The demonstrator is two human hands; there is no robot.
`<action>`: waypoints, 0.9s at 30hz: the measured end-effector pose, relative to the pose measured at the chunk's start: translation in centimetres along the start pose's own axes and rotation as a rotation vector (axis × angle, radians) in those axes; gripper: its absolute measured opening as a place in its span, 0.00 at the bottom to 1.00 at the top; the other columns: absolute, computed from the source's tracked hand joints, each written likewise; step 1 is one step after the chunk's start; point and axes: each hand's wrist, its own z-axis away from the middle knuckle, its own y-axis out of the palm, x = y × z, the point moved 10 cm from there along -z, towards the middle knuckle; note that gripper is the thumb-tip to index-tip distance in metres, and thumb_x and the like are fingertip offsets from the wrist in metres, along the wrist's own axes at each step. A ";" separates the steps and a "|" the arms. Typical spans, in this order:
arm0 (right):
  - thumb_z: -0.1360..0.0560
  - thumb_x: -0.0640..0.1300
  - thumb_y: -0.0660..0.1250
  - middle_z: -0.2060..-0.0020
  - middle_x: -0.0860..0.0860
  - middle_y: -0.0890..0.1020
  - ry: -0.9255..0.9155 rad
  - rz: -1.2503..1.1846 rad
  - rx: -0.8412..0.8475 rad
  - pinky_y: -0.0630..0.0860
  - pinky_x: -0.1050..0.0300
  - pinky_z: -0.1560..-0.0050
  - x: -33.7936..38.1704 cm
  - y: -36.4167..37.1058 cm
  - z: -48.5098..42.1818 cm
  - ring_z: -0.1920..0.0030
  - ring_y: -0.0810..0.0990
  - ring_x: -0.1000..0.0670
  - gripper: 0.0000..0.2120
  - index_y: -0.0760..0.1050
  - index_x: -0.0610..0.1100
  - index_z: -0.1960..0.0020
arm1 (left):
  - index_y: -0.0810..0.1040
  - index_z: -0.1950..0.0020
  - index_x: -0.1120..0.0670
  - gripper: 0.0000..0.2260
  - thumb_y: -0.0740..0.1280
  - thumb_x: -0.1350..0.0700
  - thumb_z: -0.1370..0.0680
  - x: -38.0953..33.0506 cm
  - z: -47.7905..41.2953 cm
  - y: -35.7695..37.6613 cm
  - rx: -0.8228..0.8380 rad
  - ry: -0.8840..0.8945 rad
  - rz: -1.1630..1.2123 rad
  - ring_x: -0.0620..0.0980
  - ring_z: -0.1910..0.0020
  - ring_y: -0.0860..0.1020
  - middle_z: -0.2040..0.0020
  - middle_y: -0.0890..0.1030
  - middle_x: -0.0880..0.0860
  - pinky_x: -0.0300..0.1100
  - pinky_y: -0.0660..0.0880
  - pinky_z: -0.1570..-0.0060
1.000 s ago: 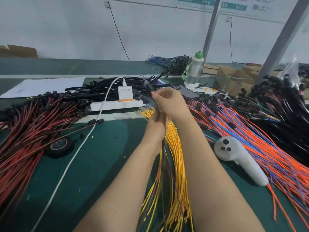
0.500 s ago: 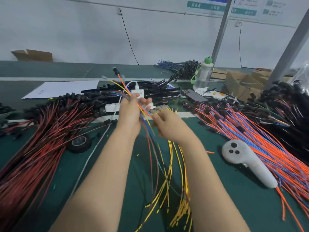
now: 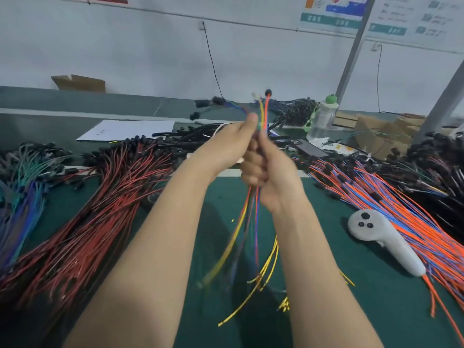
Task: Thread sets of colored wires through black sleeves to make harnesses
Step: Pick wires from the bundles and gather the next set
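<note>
Both hands are raised over the green table, holding one bundle of colored wires [image 3: 247,222] upright. My left hand [image 3: 231,144] pinches the bundle near its top. Just below it, my right hand [image 3: 268,172] has its fingers curled round the same wires. Yellow, orange, blue and green ends with small black caps [image 3: 268,92] fan out above the hands. The loose tails hang blurred between my forearms. A pile of black sleeves [image 3: 200,136] lies behind the hands, partly hidden.
Red-and-black wires [image 3: 88,209] cover the left of the table, orange-and-blue wires [image 3: 401,217] the right. A few yellow wires [image 3: 266,272] lie near the front. A white controller [image 3: 384,242] rests at right. A bottle [image 3: 324,116], cardboard boxes and paper stand behind.
Both hands have risen and come together round the bundle, lifting it off the table. The wires' capped ends now stand upright. The camera has tilted upward.
</note>
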 end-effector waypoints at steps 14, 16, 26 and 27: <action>0.18 0.53 0.53 0.82 0.55 0.57 -0.149 -0.452 -0.164 0.52 0.66 0.82 1.4 -4.5 -2.3 0.84 0.55 0.57 0.21 0.58 0.47 0.68 | 0.73 0.61 0.55 0.16 0.54 0.52 0.16 5.7 2.8 3.0 0.233 -0.103 -0.008 0.39 0.81 0.57 0.76 0.62 0.44 0.30 0.56 0.80; 0.17 0.55 0.51 0.83 0.55 0.56 -0.074 -0.402 -0.177 0.49 0.65 0.82 -0.5 -4.8 -2.4 0.84 0.51 0.56 0.22 0.56 0.47 0.68 | 0.73 0.61 0.54 0.16 0.54 0.53 0.17 6.3 2.3 3.4 0.233 -0.101 -0.109 0.39 0.81 0.60 0.72 0.65 0.48 0.30 0.59 0.79; 0.18 0.55 0.53 0.83 0.55 0.57 -0.009 -0.142 -0.257 0.55 0.68 0.79 -3.1 -6.9 -4.9 0.82 0.58 0.56 0.20 0.60 0.49 0.67 | 0.74 0.59 0.56 0.15 0.55 0.53 0.17 11.1 1.3 2.6 0.205 -0.229 0.183 0.40 0.79 0.55 0.74 0.59 0.46 0.30 0.53 0.79; 0.18 0.56 0.52 0.83 0.55 0.57 0.048 -0.074 -0.276 0.56 0.68 0.78 -4.3 -6.9 -5.2 0.82 0.58 0.56 0.21 0.59 0.49 0.68 | 0.73 0.61 0.55 0.15 0.56 0.54 0.17 11.4 0.9 2.5 0.190 -0.238 0.125 0.40 0.80 0.57 0.75 0.61 0.46 0.30 0.55 0.79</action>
